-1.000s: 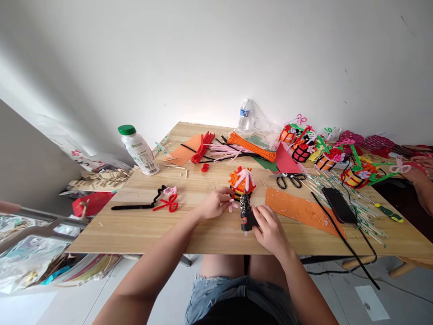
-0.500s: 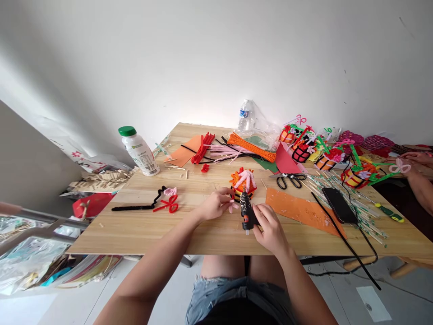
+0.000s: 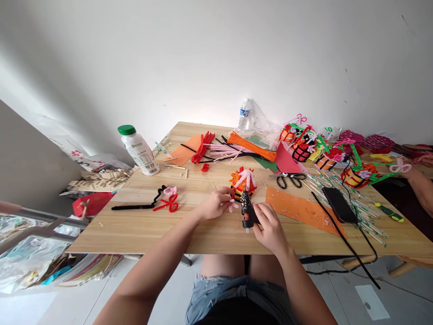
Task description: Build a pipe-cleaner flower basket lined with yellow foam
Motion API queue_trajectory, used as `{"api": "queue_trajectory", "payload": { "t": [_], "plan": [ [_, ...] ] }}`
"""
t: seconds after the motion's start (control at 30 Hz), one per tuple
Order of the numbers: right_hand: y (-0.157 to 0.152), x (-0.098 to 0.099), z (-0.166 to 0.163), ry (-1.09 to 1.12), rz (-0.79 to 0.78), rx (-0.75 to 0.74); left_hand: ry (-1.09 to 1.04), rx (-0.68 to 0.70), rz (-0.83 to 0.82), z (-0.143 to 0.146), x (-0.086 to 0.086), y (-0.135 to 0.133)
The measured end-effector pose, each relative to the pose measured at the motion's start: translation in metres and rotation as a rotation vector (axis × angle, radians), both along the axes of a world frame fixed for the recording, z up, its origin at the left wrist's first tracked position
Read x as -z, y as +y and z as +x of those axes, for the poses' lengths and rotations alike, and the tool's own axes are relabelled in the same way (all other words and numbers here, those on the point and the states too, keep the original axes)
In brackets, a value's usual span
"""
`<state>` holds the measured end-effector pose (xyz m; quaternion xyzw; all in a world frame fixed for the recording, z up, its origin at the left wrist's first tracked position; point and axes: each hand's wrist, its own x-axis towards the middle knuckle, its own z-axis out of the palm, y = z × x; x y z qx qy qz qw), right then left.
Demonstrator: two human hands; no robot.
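My right hand (image 3: 269, 228) is closed round a black glue gun (image 3: 246, 212), its nozzle pointing at a small pipe-cleaner basket (image 3: 242, 181) with orange and pink flowers on the wooden table (image 3: 152, 225). My left hand (image 3: 216, 203) pinches a small pink pipe-cleaner piece (image 3: 232, 206) just left of the basket's base. Both hands meet near the table's middle front.
A white bottle with green cap (image 3: 138, 150) stands back left, a water bottle (image 3: 246, 114) at the back. Loose pipe cleaners (image 3: 237, 149), scissors (image 3: 290, 180), an orange sheet (image 3: 301, 210), a phone (image 3: 338, 204) and finished baskets (image 3: 324, 151) lie right. Another person's arm (image 3: 419, 183) shows far right.
The glue gun has edged up towards the basket. My left hand stays put. The other person's hand at the far right has shifted a little.
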<state>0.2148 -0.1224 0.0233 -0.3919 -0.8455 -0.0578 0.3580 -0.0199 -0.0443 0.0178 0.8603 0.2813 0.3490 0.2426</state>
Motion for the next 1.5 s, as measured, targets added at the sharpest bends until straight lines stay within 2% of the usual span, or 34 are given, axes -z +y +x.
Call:
{"api": "queue_trajectory", "payload": {
  "t": [0.5,0.8,0.97,1.2,1.33,1.43,1.5],
  "plan": [
    [-0.002,0.001,-0.007,-0.045,-0.014,0.01,0.005,-0.022,0.01,0.0,-0.001,-0.001],
    [-0.002,0.001,-0.008,-0.111,0.037,0.028,0.023,-0.021,0.022,0.001,-0.001,-0.001],
    [0.001,-0.002,-0.01,-0.119,-0.021,0.033,0.029,-0.02,0.012,0.001,-0.003,-0.002],
    [-0.001,0.0,-0.007,-0.069,-0.054,-0.008,0.015,-0.007,0.018,0.001,-0.001,-0.001],
    [-0.009,-0.003,-0.001,0.035,-0.124,-0.096,-0.009,0.0,-0.01,0.001,-0.001,-0.001],
    [-0.016,-0.009,0.016,0.159,-0.177,-0.148,-0.029,-0.009,-0.056,0.0,-0.003,-0.002],
    [-0.016,-0.013,0.035,0.198,-0.138,-0.099,-0.053,-0.042,-0.101,-0.001,-0.007,-0.002]
  ]
}}
